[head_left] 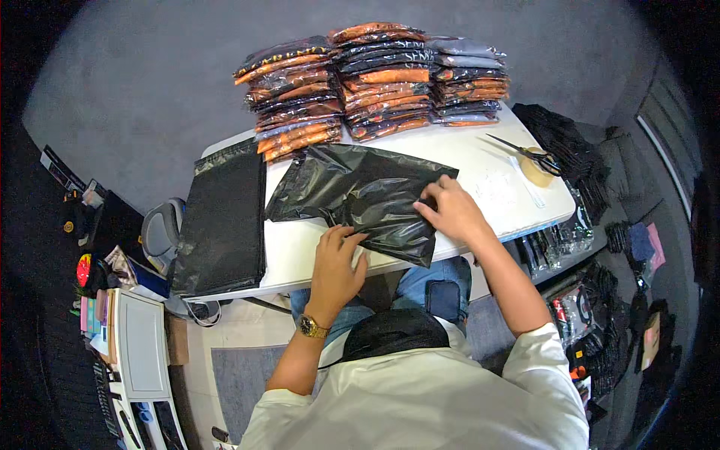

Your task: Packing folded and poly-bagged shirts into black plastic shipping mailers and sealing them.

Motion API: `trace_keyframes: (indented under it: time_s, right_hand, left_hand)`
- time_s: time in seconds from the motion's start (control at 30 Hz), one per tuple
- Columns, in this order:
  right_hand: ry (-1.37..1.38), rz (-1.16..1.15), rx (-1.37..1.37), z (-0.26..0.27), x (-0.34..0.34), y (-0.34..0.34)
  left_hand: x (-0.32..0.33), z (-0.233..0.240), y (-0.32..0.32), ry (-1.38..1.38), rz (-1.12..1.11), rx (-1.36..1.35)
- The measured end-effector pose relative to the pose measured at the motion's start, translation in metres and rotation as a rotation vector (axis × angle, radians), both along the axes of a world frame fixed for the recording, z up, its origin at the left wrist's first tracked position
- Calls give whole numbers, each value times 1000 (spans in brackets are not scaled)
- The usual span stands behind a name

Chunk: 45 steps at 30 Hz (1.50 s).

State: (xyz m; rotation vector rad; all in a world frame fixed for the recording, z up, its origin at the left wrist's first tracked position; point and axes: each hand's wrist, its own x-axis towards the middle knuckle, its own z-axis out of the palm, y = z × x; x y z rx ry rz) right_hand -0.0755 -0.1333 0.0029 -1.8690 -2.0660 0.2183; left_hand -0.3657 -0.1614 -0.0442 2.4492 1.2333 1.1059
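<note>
A black plastic bag point(371, 197) lies crumpled and slanted across the white table point(292, 253), its near corner reaching over the front edge. My left hand point(339, 261), with a gold watch on the wrist, rests its fingertips at the bag's near left edge. On the bag's right part lies my right hand point(450, 208), fingers curled; whether it pinches the plastic I cannot tell. To the left is a flat stack of black plastic bags point(225, 219). Behind the bag stand three stacks of folded garments in clear plastic, the left point(295, 101), the middle point(385, 84) and the right point(469, 79).
Black-handled scissors point(531, 154) lie over a roll of tape point(537, 171) at the table's right, beside a clear ruler-like strip point(526, 183). More black packages point(562, 140) fill a shelf on the right. A grey chair point(160, 228) and a white cabinet point(142, 349) stand to the left.
</note>
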Motion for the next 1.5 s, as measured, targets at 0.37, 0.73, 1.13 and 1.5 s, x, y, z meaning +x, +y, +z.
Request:
trace_keyframes:
  time_s: [0.37,0.73,1.13,1.5]
  right_hand:
    - [-64,122,116,-71,50,67]
    - [-119,78,46,-65,52,67]
    - [-141,102,72,-64,47,57]
    - [-35,232,133,-74,37,63]
  left_hand:
    - [32,-5,-2,233,-43,39]
    - [59,-5,-1,326,-111,80]
    - [57,-17,7,129,-278,184]
    - [54,-16,3,133,-390,174]
